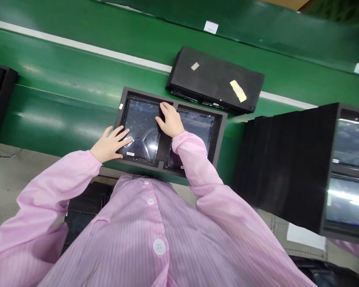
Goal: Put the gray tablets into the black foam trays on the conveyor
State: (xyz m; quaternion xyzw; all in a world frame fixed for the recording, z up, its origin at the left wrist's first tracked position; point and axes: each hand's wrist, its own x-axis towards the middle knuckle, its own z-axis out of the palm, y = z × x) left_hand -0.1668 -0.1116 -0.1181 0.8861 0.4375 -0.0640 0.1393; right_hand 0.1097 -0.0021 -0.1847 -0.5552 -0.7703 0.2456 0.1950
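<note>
In front of me a black foam tray [170,166] lies on the green bench, with two pockets side by side. A dark glossy screen panel [141,129] with a small white label fills the left pocket. The right pocket holds a second screen panel [197,121], partly covered by my right sleeve. My left hand [110,144] has its fingers spread over the left edge of the left panel. My right hand [170,120] rests at that panel's upper right, by the divider, thumb and fingers apart. Neither hand grips anything I can see.
Behind the tray stands a black foam block [217,79] with a yellow sticker. To the right rises a tall stack of black trays [284,159], its top one holding screens. Another black tray [0,99] sits at the far left. A white strip [77,46] runs along the green bench [48,99].
</note>
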